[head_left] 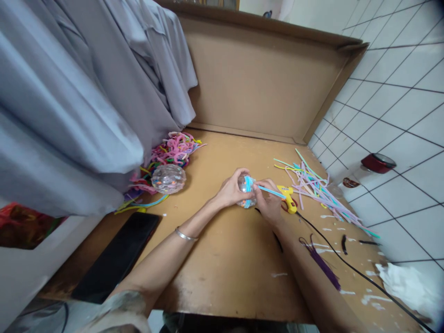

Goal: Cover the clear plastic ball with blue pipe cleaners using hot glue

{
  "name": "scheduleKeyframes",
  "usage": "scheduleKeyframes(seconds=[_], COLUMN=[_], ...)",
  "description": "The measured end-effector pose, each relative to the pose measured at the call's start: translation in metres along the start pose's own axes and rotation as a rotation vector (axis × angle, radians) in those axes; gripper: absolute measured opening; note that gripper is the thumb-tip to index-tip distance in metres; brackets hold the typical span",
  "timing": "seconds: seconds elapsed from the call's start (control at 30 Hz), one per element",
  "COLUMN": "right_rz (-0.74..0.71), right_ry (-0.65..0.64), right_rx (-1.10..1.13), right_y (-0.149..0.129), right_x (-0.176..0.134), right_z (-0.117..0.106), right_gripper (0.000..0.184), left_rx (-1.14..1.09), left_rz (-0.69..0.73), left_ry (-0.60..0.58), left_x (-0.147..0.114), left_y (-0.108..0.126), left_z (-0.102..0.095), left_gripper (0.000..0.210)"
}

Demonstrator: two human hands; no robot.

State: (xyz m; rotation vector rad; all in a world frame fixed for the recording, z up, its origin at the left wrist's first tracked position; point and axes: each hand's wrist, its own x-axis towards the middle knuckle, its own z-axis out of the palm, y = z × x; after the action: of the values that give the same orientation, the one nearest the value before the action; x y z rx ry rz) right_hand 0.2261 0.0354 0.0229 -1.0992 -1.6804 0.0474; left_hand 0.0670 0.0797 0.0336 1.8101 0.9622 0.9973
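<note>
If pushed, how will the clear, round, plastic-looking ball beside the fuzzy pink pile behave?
That clear, plastic-looking ball may roll, given its curved sides. It looks light, being see-through, and perhaps slippery, from its sheen.

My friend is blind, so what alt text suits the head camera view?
A person's left hand holds a clear ball at a brown table while the right hand pinches a blue strip at its side. To the left lie another ball and colourful strips; to the right, a yellow glue gun and pastel strips.
</note>
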Motion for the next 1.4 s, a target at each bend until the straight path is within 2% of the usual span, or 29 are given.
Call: scheduleKeyframes(seconds=[0.27,0.6,1.0,1.4], right_rz=[0.018,0.016,0.043,0.063], right_ry=[-0.008,-0.02,-0.023,-0.024], right_rx=[0.007,0.002,0.018,0.01], right_y=[0.002,0.0,-0.002,0.002], right_x=[0.0,0.001,0.002,0.001], right_z=[0.001,0.002,0.001,0.001], right_gripper=[0.014,0.013,0.012,0.016], left_rx=[-0.023,-0.073,-0.1,-0.039], left_rz=[0.012,0.087,0.148,0.138], left_ry=[-0.007,0.052,0.068,-0.002], left_x=[0.002,0.002,0.003,0.003], left_y=[-0.008,-0.02,-0.017,-0.01], left_z=[0.003,0.007,0.004,-0.002], left_gripper=[0.059,0.064,0.062,0.054])
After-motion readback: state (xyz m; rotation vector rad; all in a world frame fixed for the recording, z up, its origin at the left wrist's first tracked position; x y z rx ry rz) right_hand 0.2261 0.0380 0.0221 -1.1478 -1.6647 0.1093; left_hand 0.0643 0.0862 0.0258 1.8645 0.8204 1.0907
